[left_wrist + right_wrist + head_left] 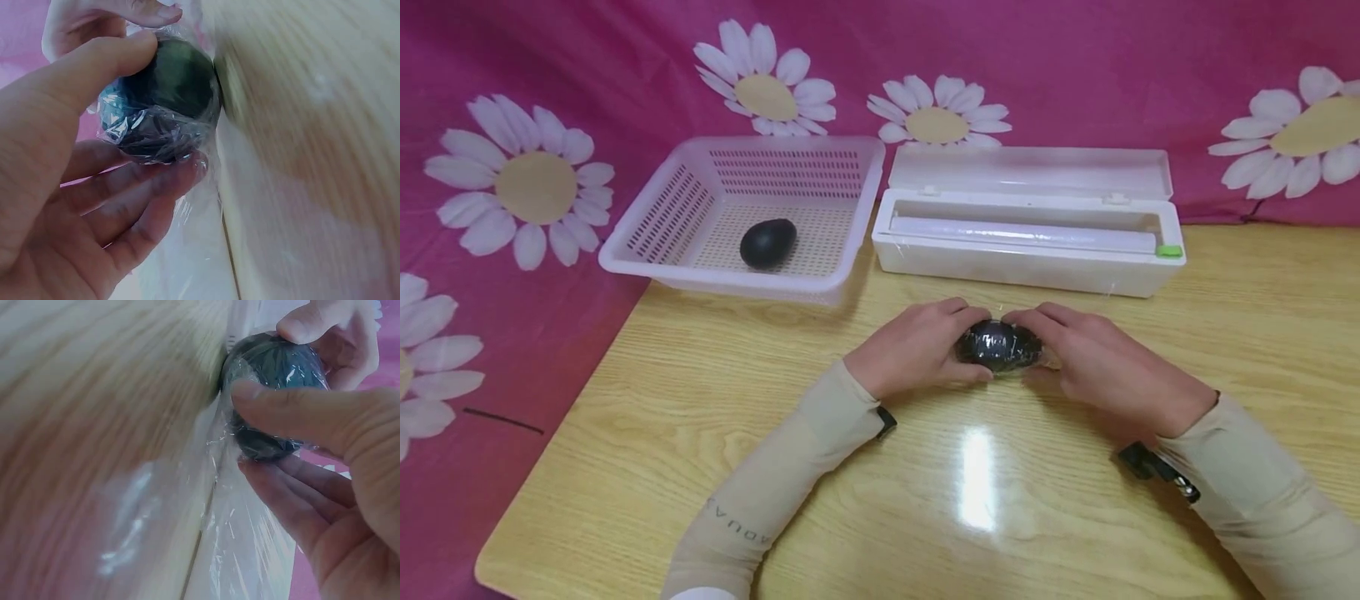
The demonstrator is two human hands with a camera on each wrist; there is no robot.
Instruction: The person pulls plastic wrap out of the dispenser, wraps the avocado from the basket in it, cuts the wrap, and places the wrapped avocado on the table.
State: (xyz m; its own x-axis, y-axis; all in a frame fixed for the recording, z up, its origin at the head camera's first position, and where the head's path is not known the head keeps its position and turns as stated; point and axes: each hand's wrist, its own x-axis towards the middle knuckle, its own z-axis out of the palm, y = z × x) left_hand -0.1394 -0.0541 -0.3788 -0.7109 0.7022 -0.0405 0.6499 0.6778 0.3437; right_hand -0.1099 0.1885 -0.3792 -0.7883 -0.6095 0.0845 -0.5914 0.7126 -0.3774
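A dark, egg-shaped avocado (1000,346) wrapped in wrinkled clear cling film lies on the table between both hands. My left hand (917,346) grips its left end, thumb on the near side and fingers round the far side. At the other end my right hand (1093,358) holds it the same way. In the left wrist view the avocado (178,87) looks dark green under the film. The right wrist view shows the right thumb pressing crumpled film against the avocado (281,365). Parts of the fruit are hidden behind fingers.
A pale pink plastic basket (745,283) stands at the back left, with an unwrapped dark avocado (768,243) inside. Right of it is an open white cling film box (1022,258) holding a film roll (1022,235), with a green slider (1168,251). A flowered magenta cloth (1075,75) hangs behind.
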